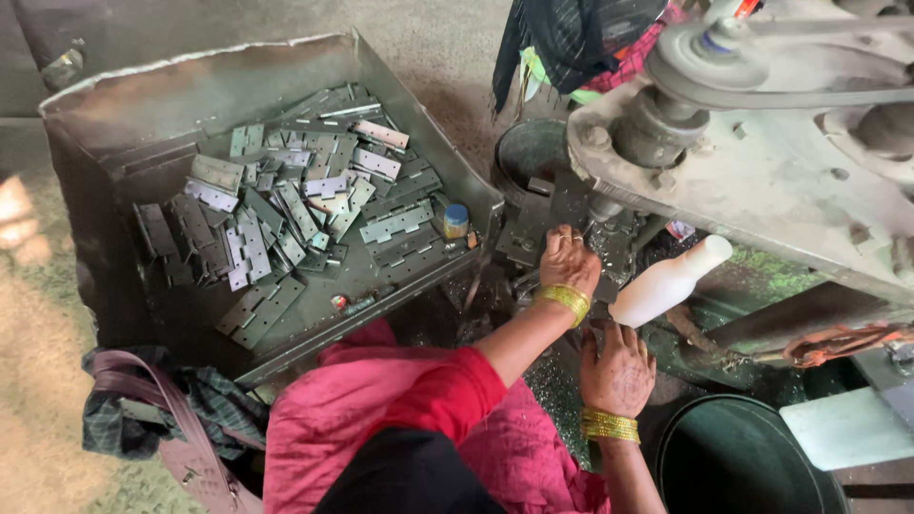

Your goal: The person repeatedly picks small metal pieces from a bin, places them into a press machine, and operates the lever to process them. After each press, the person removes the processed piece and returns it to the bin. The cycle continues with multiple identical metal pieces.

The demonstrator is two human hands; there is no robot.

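Reaching under the grey press machine (762,162), the left hand (568,262) rests fingers curled on a dark metal plate (522,243); whether it grips is unclear. The right hand (617,369) lies flat, fingers spread, beside a white plastic bottle (666,283). Grey steel hinges (295,209) fill the dented metal tray (190,90) well left, on gritty floor.

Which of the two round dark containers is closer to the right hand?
The dark round bin at bottom right, beside the right hand; the other dark container sits farther up, near the machine.

Metal workshop — belt-driven press machine (762,143), tray (124,105) heaped with stamped hinge plates (295,209), grimy floor.
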